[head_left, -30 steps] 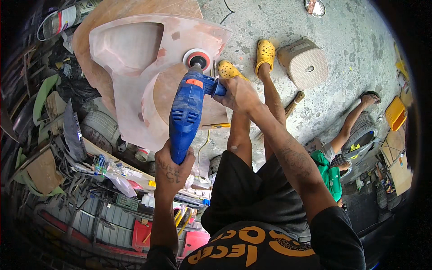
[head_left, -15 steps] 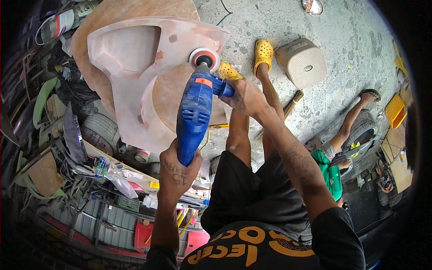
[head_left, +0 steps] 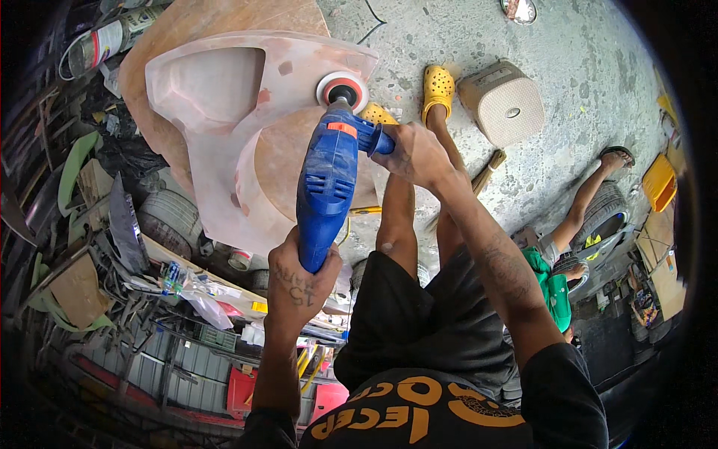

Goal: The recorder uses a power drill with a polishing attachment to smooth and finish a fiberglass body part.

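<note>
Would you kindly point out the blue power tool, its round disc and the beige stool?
Blue power tool [head_left: 330,165]: head view, middle of its housing.
Round disc [head_left: 342,80]: head view, upper part of its red ring.
Beige stool [head_left: 505,102]: head view, on its top.

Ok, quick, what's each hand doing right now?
Left hand: closed, holding the blue power tool.
Right hand: closed, holding that tool's side handle.

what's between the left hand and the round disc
The blue drill body, then its grey chuck and a black hub, lie between the left hand and the round disc, as the head view shows.
</note>
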The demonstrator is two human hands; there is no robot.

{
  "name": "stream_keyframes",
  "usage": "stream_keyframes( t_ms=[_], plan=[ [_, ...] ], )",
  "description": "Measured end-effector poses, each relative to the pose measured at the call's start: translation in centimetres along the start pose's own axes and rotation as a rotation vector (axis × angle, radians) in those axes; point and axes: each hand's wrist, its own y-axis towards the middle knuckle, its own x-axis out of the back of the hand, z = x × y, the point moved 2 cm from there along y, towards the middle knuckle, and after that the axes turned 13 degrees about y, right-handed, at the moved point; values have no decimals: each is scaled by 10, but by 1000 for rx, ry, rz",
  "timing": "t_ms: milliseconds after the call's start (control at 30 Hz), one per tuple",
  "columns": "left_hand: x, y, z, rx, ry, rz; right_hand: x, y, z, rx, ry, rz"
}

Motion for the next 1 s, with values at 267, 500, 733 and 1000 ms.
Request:
stream_keyframes(
  t_ms=[267,500,733,1000],
  plan=[
    [3,6,-17,-37,57,29,16,2,0,-26,62,13],
    [2,5,-17,8,68,33,16,4,0,13,57,10],
    [2,-1,-8,44,78,39,2,4,0,16,16,10],
    [-2,-9,5,107,1,46,-10,3,0,-40,27,115]
  ],
)
